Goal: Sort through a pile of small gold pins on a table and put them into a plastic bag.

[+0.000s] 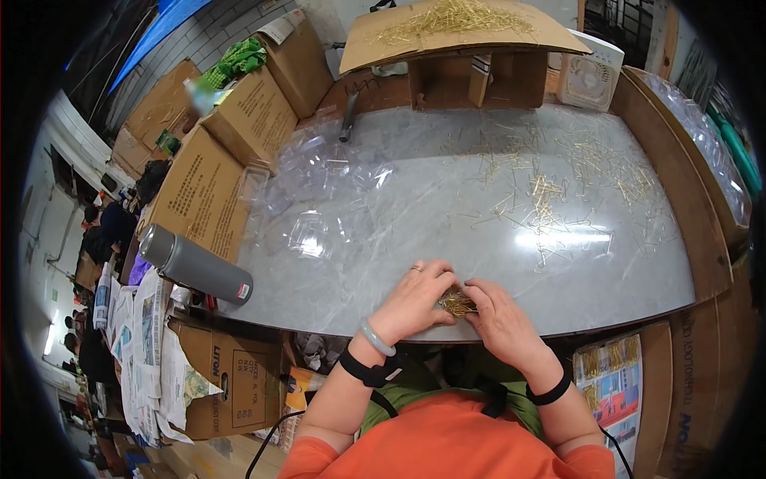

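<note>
My left hand and my right hand meet at the near edge of a grey marbled table. Between the fingers of both sits a small bundle of thin gold pins, partly hidden by them. The left hand wears a ring, a pale green bangle and a black wrist strap; the right wrist has a black strap too. Many loose gold pins lie scattered over the right half of the table. Clear plastic packs are heaped on the table's left part.
A grey flask lies at the table's left edge, next to brown cartons. At the back a cardboard sheet holds more pins, beside a small white fan. A plastic-lined wooden side wall stands at the right. Printed papers are at the lower left.
</note>
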A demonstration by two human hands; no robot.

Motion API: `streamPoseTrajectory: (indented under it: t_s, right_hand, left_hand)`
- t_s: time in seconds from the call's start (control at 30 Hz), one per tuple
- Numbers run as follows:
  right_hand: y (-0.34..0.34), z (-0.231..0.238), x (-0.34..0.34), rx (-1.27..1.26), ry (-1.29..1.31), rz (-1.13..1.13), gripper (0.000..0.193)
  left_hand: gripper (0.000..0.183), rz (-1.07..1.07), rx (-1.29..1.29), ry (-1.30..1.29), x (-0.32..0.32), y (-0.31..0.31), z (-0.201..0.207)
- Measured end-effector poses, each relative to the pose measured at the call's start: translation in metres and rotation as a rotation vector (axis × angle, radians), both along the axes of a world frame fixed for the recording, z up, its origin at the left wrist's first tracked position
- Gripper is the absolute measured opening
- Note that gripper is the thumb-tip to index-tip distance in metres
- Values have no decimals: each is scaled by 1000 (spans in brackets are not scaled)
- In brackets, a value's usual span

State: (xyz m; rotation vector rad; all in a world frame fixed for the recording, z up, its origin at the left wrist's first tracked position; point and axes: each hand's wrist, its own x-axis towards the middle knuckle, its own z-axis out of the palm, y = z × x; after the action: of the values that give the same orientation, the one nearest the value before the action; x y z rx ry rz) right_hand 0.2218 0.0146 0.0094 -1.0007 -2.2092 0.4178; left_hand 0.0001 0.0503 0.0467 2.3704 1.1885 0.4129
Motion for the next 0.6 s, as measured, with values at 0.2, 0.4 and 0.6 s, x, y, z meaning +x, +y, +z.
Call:
streamPoseTrajectory:
  t_s: [0.2,0.4,0.6]
  right_hand:
    - [-2,1,-5,82,-109,-87,44]
    - [-3,-2,-5,54,-165,-160,41]
    - [-4,6,-7,19,-153,-154,41]
  left_hand:
    - [49,12,37,-22,2,-3,-5]
    - [66,147,9,-173,2,-32,-17]
    - [71,245,182,-146,20,-50,-23]
